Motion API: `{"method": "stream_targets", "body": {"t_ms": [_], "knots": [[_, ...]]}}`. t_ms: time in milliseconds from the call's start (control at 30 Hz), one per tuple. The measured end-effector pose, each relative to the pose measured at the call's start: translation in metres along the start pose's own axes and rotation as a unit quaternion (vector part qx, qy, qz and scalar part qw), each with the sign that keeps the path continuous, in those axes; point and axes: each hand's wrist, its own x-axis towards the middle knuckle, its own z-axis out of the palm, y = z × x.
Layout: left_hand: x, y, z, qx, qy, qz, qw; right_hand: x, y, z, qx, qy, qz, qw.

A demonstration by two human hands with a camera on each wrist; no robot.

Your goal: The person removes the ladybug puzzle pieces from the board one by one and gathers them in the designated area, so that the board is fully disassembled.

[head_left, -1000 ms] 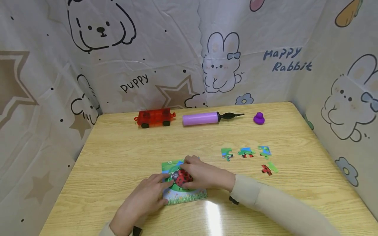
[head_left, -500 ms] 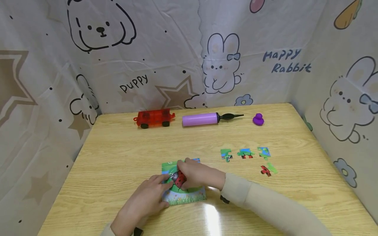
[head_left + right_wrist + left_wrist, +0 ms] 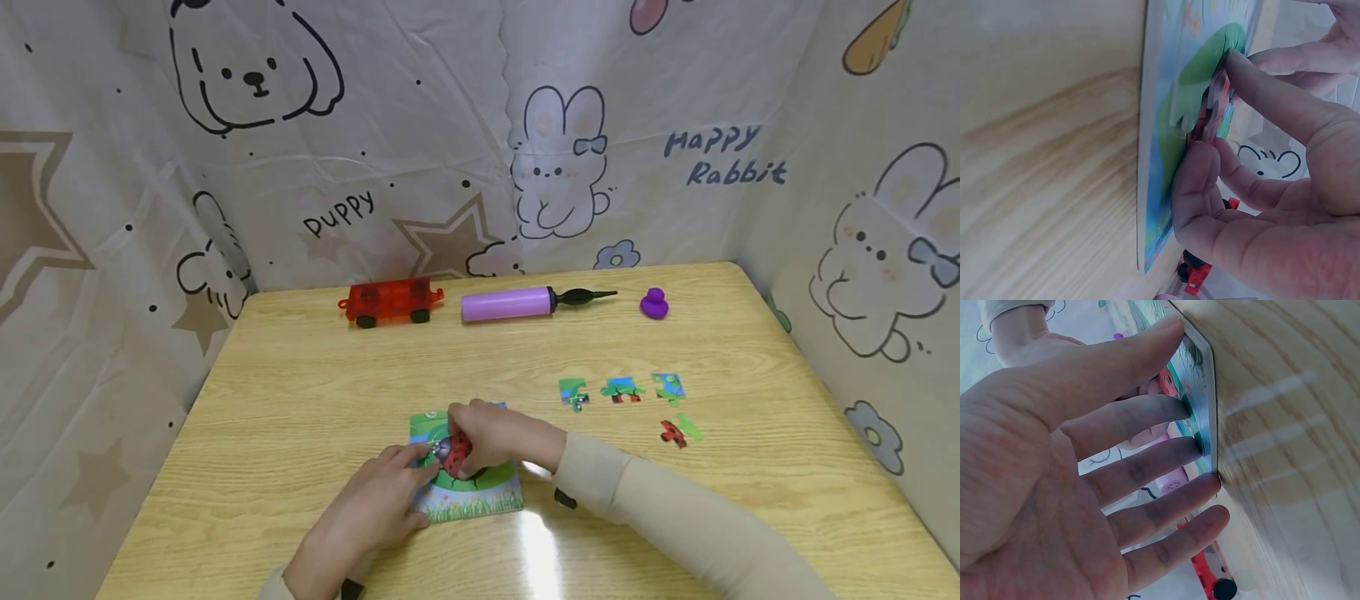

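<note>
A square jigsaw puzzle board (image 3: pixel 474 505) with a ladybug picture lies on the table in the head view. My right hand (image 3: pixel 491 437) is over its right part, pinching a red and black puzzle piece (image 3: pixel 1211 112) between thumb and curled fingers. One edge of that piece looks raised from the board in the right wrist view. My left hand (image 3: pixel 378 492) rests at the board's left side, its fingers fairly straight and their tips on the picture and the edge. The right hand covers part of the ladybug (image 3: pixel 453 455).
Loose puzzle pieces lie to the right: a green one (image 3: pixel 574 393), two with blue (image 3: pixel 622 390), and a red and green pair (image 3: pixel 678 430). Along the back stand a red toy wagon (image 3: pixel 392 302), a purple hand pump (image 3: pixel 510 304) and a small purple toy (image 3: pixel 655 304).
My right hand has slid left across the ladybug and its fingers have drawn closer together. The left hand has stayed nearly still on the board.
</note>
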Motion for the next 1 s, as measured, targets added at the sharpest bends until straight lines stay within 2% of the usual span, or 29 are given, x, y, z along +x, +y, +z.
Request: {"method": "stream_targets", "body": {"t_ms": [233,367,500,733,900,1000], "knots": [[-0.001,0.0,0.0,0.002,0.0,0.004,1.0,0.004,0.008,0.001,0.028,0.0,-0.023,0.9993],[0.0,0.0,0.0,0.002,-0.001,0.004,1.0,0.005,0.012,0.001,0.042,0.005,-0.055,0.9976],[0.001,-0.001,-0.001,0.009,0.0,0.01,0.9999,0.002,0.017,0.001,0.078,0.012,-0.077,0.9939],[0.001,0.001,-0.001,0.053,0.009,0.019,0.9984,-0.001,0.025,0.005,0.146,0.024,-0.1,0.984],[0.001,0.001,-0.001,0.078,0.015,0.026,0.9965,-0.002,0.027,0.006,0.152,0.023,-0.119,0.9809],[0.0,0.001,-0.002,0.082,0.009,0.025,0.9962,-0.002,0.029,0.006,0.135,0.021,-0.126,0.9826]]}}
